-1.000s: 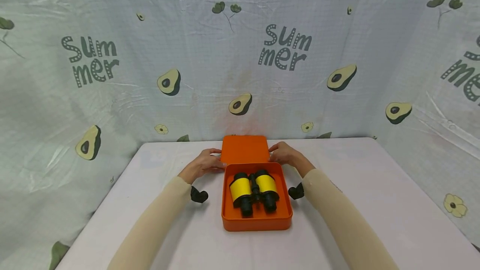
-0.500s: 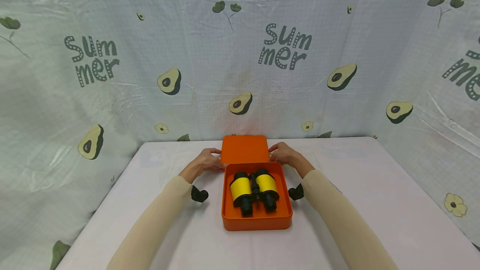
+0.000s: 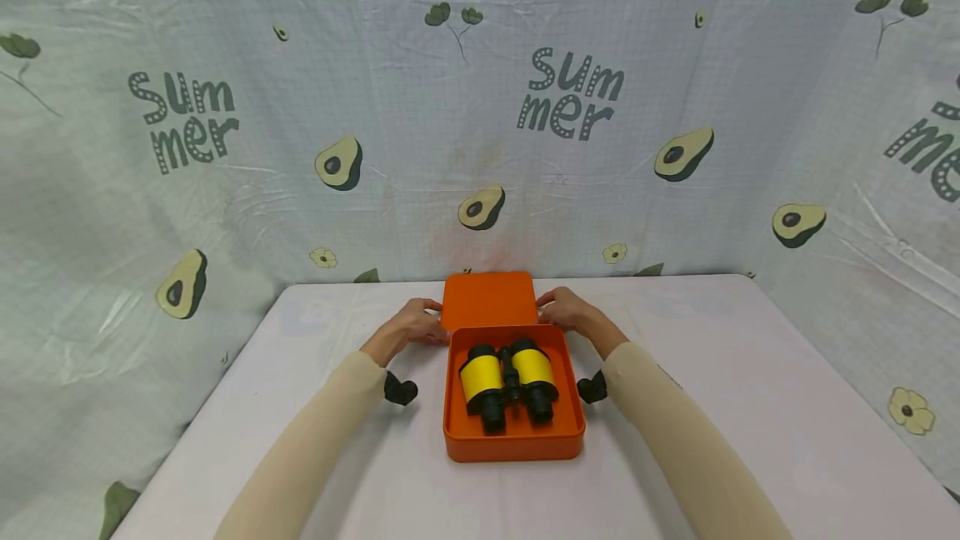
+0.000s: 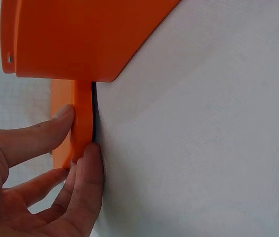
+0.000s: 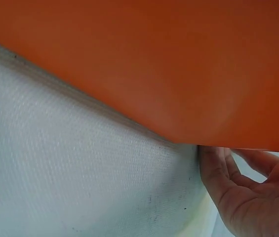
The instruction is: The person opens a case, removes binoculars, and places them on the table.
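Note:
An orange box (image 3: 514, 448) sits on the table, with a pair of yellow and black binoculars (image 3: 510, 382) lying in it. Right behind its far wall is a flat orange lid (image 3: 490, 300). My left hand (image 3: 415, 322) pinches the lid's left edge; in the left wrist view the thumb (image 4: 45, 138) presses its upper face while fingers bend under the lower side, close to the tabletop. At the right edge my right hand (image 3: 567, 310) grips the lid with curled fingers. In the right wrist view the box wall (image 5: 154, 74) hides those fingertips.
The white-covered table (image 3: 675, 407) runs back to a pale curtain (image 3: 420, 132) printed with avocados and lettering, which stands close behind the lid. Black wrist mounts (image 3: 401, 391) jut inward from both sleeves, on either side of the box.
The lid's far edge and my right hand have come down very slightly in the head view. The box and binoculars stay where they were.

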### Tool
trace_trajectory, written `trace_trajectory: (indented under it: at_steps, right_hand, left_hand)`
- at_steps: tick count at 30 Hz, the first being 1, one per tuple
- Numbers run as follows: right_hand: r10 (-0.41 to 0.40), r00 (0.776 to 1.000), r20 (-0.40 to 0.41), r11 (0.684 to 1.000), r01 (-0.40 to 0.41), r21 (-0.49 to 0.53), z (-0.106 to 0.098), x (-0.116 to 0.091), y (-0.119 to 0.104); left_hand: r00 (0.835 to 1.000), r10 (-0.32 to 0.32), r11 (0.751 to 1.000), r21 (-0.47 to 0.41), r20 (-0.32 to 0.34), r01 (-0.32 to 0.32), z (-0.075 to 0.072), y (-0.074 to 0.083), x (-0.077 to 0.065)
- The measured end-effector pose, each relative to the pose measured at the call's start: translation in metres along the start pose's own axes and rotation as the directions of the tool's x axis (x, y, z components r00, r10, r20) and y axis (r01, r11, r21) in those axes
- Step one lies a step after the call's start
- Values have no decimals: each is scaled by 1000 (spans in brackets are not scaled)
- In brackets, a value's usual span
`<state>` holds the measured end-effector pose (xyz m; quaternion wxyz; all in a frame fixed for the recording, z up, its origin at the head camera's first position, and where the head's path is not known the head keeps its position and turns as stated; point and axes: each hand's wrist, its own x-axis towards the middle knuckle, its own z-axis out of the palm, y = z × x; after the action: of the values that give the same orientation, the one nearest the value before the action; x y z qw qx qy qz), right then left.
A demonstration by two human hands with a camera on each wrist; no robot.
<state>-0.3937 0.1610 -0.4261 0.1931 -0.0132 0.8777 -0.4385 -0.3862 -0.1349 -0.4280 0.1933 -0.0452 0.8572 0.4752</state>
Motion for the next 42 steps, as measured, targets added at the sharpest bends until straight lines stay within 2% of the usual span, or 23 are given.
trace_trajectory:
  at_steps: [10, 18, 22, 25, 29, 34, 42]
  right_hand:
    - [11, 1000, -1, 1000, -11, 12, 0, 0, 0]
    - [24, 999, 36, 999, -25, 30, -4, 2, -1]
    - [22, 998, 57, 1000, -23, 14, -8, 1, -3]
    - [7, 998, 66, 1000, -7, 0, -9, -1, -5]
    - [9, 999, 43, 999, -11, 35, -13, -5, -11]
    - [-5, 1000, 18, 997, 3, 80, -24, -15, -19]
    - [-146, 989, 35, 984, 141, 113, -41, -41, -30]
  left_hand:
    - [1000, 14, 999, 34, -6, -14, 0, 1, -1]
    - [1000, -9, 999, 52, -15, 9, 0, 3, -2]
    - [999, -20, 998, 58, -45, 23, -1, 3, -2]
    - [996, -48, 998, 30, -77, 50, -2, 3, -3]
    - [992, -76, 997, -20, -103, 75, -3, 5, -7]
    - [993, -22, 996, -84, -112, 12, -6, 13, -19]
    - [984, 99, 985, -124, -149, -118, -12, 30, -45]
